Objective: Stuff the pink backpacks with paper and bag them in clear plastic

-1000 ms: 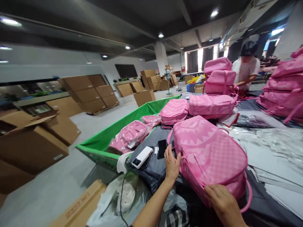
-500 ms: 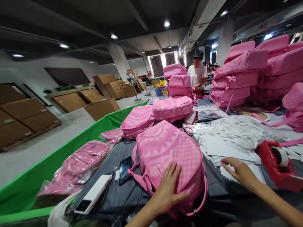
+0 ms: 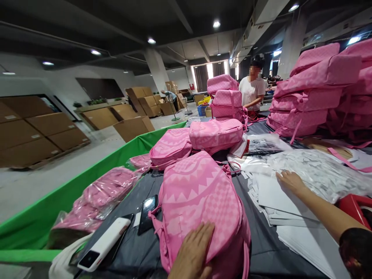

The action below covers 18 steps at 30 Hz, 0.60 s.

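A pink patterned backpack (image 3: 203, 193) lies on the dark cloth in front of me. My left hand (image 3: 194, 248) rests flat on its lower front, fingers stretched out. My right hand (image 3: 292, 182) reaches over a stack of white sheets (image 3: 274, 195), close to a clear plastic bag of small white slips (image 3: 314, 166). Its fingers are slightly bent and apart, with nothing visible in them. Whether the fingertips touch the sheets or the bag I cannot tell.
Two phones lie left of the backpack, a black one (image 3: 147, 213) and a white one (image 3: 104, 244). Plastic-wrapped pink bags (image 3: 107, 190) sit in a green-sided bin (image 3: 87, 178). A red tape dispenser (image 3: 353, 207) stands right. Stacked backpacks (image 3: 308, 93) and a co-worker (image 3: 252, 89) are beyond.
My right hand has moved forward from the near edge of the white sheets towards the plastic bag. My left hand stays on the backpack. The view has shifted slightly.
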Tool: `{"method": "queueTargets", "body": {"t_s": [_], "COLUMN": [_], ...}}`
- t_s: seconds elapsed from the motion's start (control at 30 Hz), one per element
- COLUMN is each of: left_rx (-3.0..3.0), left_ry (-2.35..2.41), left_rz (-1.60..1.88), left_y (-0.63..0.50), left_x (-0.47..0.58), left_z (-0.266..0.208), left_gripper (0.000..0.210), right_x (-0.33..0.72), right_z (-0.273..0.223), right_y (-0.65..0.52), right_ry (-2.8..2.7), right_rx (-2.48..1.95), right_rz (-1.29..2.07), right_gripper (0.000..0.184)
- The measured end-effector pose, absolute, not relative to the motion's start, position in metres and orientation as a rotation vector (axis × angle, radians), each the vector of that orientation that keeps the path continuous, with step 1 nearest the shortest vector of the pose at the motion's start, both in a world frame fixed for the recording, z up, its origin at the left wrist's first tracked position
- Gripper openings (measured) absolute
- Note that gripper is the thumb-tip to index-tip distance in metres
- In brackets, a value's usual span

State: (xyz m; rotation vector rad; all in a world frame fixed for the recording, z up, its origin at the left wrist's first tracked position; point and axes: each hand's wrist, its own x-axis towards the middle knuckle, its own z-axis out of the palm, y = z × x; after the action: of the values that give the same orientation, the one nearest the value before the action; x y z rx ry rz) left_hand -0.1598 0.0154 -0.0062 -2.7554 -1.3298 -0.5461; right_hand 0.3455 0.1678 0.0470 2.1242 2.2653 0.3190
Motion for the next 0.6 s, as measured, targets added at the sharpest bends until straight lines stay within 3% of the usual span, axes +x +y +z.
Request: {"method": "queueTargets", "body": {"t_s": [0.07,0.17,0.27,0.37,0.47,0.6], "left_rx": [-2.698,-2.656,-2.581,-2.412,-2.297,-2.285], "left_ry": [-1.393,-1.341,-1.297,-1.412,-1.517,-1.528], "left_rz": [-0.576,-0.647,-0.708,-0.638,-0.412,-0.203], "left_y": [0.008,0.009,0.021,0.039,0.060,0.083], "left_x": [-0.167,-0.162,-0.155,-0.151,-0.143,-0.133], "left_z": [-0.007,0.021,0.084,0.160,0.218,0.252], "left_gripper": [0.107,0.080,0.047,0.031,0.023,0.024], "right_x": [0.343,0.342,0.348,0.356,0.355,0.347], "right_z": [0.049,0.057,0.072,0.089,0.102,0.114], "right_y": [0.161,0.149,0.140,0.130,0.117,0.099], "right_ry": [2.308,2.290,2.144,2.026,2.029,2.113], "right_rx": [2.110,2.246,2.567,2.859,3.011,3.055], "right_rz": [0.308,0.317,0.344,0.298,0.230,0.207], "right_gripper": [0.026,0.027,0.028,0.031,0.035,0.032]}}
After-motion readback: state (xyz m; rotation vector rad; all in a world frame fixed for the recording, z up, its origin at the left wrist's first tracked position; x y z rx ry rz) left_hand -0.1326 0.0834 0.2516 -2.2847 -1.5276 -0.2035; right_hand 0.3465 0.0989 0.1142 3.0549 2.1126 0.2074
